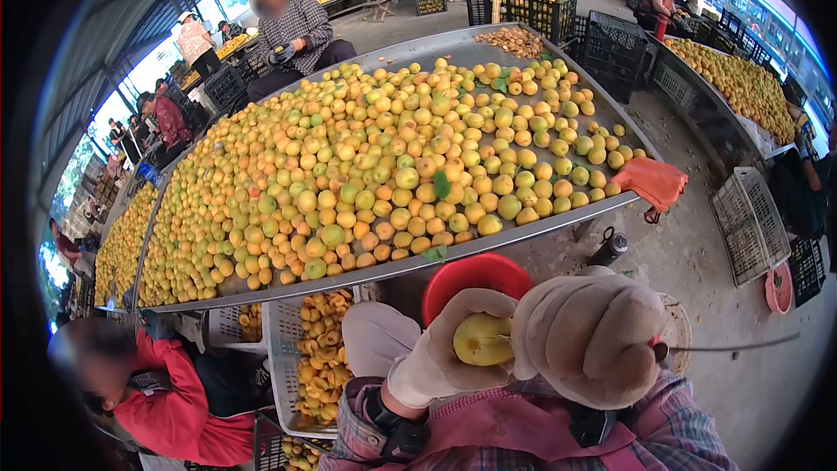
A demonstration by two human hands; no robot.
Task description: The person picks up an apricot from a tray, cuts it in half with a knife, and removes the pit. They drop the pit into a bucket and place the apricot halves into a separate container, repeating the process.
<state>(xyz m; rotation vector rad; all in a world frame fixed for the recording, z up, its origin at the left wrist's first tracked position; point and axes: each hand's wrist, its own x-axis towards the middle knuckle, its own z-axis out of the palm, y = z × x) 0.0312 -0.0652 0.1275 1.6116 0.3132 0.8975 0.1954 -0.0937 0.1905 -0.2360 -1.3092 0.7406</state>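
Observation:
My left hand [458, 344], in a white glove, is closed around a yellow-green apricot [482, 339] with a line visible across its skin. Close beside it, my right hand [586, 342], gloved too, makes a fist around a thin-bladed tool [741, 348]. The tool's slender dark blade points right, away from the fruit, and its handle is mostly hidden in the fist. Just beyond my hands is a red basin [475, 272], partly covered by the left glove. Above it lies a broad heap of whole apricots [349, 166] on a metal-edged table [384, 277].
A white crate [283, 366] of split apricots [321, 358] stands at my left, beside a person in red [187, 410]. Across the table sits another person [296, 30]. An orange cloth bag [651, 183] hangs at the table corner; a dark bottle [609, 248] stands below.

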